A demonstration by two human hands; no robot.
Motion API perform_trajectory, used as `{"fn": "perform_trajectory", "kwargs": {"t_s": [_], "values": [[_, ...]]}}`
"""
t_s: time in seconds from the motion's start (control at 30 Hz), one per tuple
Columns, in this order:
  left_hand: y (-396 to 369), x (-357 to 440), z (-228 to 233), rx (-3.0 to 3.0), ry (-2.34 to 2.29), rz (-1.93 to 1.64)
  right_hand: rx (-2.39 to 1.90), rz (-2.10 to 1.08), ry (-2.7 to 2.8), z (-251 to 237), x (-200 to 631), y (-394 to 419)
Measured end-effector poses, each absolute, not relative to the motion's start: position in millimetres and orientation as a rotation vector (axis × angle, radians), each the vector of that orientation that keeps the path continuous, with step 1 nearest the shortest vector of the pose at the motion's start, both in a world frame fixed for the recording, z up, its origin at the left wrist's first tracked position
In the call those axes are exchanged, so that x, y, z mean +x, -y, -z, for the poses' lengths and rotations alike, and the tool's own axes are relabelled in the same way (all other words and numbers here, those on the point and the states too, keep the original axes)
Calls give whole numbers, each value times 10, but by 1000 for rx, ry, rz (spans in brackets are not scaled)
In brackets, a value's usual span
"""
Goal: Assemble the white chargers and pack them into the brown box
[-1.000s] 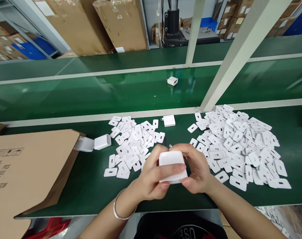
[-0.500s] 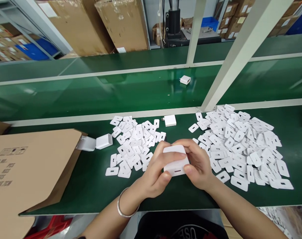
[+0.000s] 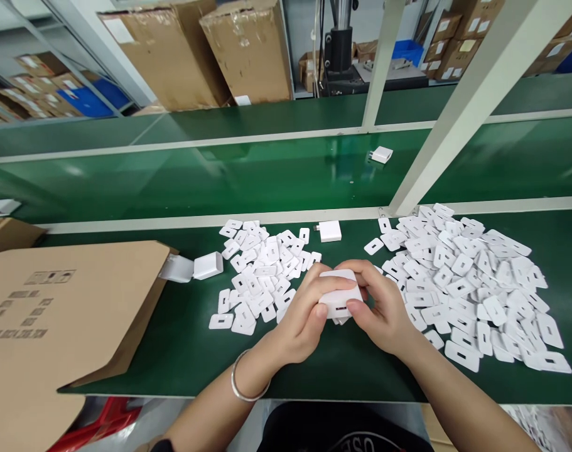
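Both hands grip one white charger block (image 3: 338, 300) just above the green bench, its slotted end facing me. My left hand (image 3: 302, 320), a silver bangle on its wrist, holds the block's left side; my right hand (image 3: 382, 311) holds the right side with fingers over its top. A small heap of flat white slotted covers (image 3: 262, 270) lies just left of the hands, and a much larger heap (image 3: 469, 276) lies to the right. Another white charger (image 3: 330, 231) rests on the bench behind the hands.
A cardboard box flap (image 3: 54, 314) covers the bench's left end, with a white charger (image 3: 205, 265) beside it. On the shiny green conveyor behind, one charger (image 3: 382, 154) lies near a slanted white frame post (image 3: 459, 113); another (image 3: 0, 206) is at far left. Cartons are stacked beyond.
The block has been turned in my hands, from broad face up to slotted end toward me. The charger on the conveyor has travelled to the right.
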State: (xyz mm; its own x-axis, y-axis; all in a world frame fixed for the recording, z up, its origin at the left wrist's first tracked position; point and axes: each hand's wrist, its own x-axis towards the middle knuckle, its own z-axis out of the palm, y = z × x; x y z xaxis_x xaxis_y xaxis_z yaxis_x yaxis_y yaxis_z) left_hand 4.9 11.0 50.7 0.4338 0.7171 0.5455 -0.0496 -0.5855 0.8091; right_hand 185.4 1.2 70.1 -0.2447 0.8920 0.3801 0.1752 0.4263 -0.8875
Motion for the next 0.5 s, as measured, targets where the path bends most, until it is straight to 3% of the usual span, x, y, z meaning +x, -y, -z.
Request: {"fn": "perform_trajectory", "kwargs": {"t_s": [0.5], "values": [[-137,70,-523,2042,-459,-1366,-872,-986,1719,-710,1871,-18]]}}
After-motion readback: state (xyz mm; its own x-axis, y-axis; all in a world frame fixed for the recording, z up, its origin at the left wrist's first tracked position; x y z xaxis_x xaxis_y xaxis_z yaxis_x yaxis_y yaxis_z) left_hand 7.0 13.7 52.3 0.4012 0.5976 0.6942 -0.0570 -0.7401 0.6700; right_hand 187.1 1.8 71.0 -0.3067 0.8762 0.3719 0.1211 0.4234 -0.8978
